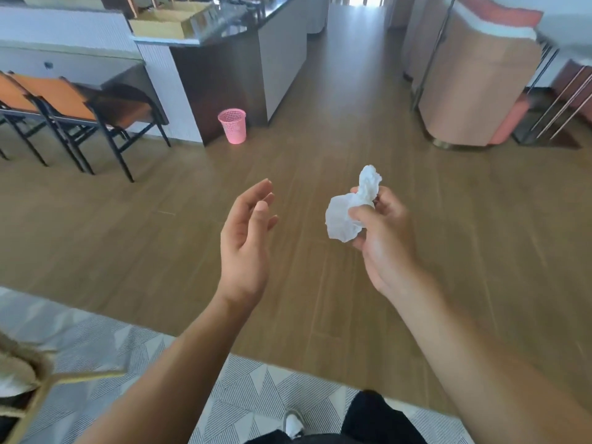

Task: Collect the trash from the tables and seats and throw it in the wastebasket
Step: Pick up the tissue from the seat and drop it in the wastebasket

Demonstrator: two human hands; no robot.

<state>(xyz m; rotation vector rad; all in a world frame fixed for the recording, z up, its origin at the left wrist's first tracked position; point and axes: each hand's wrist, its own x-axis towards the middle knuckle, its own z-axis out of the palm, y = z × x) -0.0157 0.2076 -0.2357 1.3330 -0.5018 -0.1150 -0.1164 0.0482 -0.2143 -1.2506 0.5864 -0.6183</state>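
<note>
Right hand (381,232) grips crumpled white tissue (349,213) at frame centre-right. Left hand (246,238) empty, fingers relaxed and spread. Pink wastebasket (232,125) on floor, upper left of centre.

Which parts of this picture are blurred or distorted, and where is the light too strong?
Head view: motion blur smears the edges, most at the chairs; the crumpled tissue in the right hand and the pink wastebasket look fairly sharp; the wide-angle lens splays the floor boards outward; the doorway at top is overexposed.
</note>
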